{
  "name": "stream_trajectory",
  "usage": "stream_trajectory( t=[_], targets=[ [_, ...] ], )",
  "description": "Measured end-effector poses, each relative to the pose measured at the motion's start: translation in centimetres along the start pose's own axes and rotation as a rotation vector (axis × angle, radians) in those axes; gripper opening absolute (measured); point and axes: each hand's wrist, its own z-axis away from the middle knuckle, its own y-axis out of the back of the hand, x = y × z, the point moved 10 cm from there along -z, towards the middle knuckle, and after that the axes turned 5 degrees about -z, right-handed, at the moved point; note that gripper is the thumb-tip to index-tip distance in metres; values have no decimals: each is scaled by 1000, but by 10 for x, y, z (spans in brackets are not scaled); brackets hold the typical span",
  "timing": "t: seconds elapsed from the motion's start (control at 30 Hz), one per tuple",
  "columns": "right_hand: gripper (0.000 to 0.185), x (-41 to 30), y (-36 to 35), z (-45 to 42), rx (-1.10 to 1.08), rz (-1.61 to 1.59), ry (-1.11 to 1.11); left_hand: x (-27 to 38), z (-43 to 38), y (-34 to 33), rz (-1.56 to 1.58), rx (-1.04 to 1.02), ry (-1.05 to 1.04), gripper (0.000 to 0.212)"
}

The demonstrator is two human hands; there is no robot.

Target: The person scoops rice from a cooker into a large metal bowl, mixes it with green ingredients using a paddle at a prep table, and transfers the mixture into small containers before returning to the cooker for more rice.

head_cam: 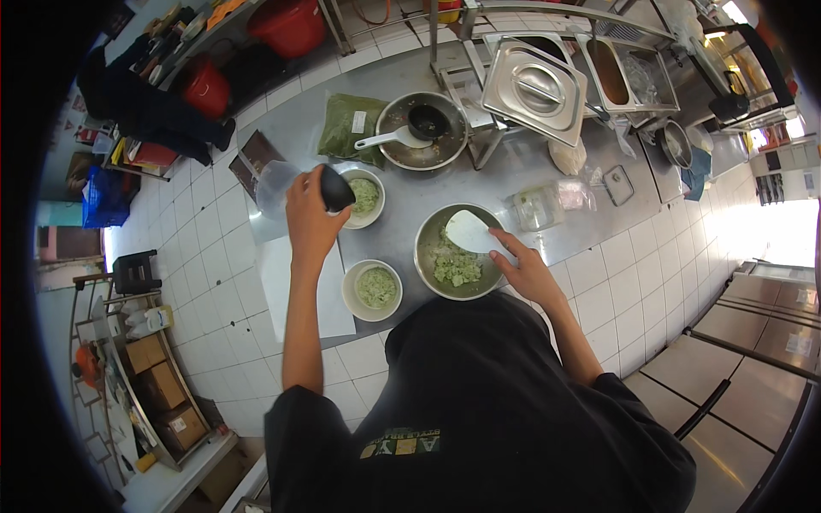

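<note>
My left hand (pixel 306 221) grips a small black cup (pixel 335 189), tilted beside the farther white bowl (pixel 378 217). That bowl holds a pale green, rice-like food (pixel 364 196). In my right hand (pixel 529 272) is a white plastic rice paddle (pixel 471 232), its blade over the inside of a steel mixing bowl (pixel 420 260). More of the green food (pixel 457 267) lies in clumps on that bowl's bottom. A nearer white bowl (pixel 347 298), between my two arms, also contains green food (pixel 376 287). The cup's inside is hidden from me.
Beyond stands a wider steel bowl (pixel 423 163) with a black bowl (pixel 428 122) and white spatula (pixel 394 138), beside a green-filled bag (pixel 346 122). A steel pan lid (pixel 535 93), a clear plastic container (pixel 537 208) and a white board (pixel 304 288) flank them. A person (pixel 154 102) stands far left.
</note>
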Motion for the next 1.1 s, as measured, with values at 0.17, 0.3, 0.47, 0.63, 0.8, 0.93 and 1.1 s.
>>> stream_trajectory(
  t=[0.17,0.3,0.47,0.63,0.8,0.93,1.1],
  targets=[
    [32,-64,-52,-52,-136,120,211,-87,104,-27,977,342,468,56],
    [26,-99,-135,-128,-249,474,284,-99,180,-58,1129,474,716,51],
    [27,-82,-192,-168,-420,817,212,-85,218,-67,1145,558,829,43],
    [28,-111,-216,-200,-644,896,227,-81,245,-85,1238,702,805,44],
    [33,-90,-219,-192,-604,1009,254,-74,235,-96,1274,751,812,45],
    [33,-139,-209,-185,-608,1012,126,-75,237,-106,1310,755,841,44],
    [27,-116,-228,-208,-493,927,221,-72,209,-103,1356,764,846,44]
  ],
)
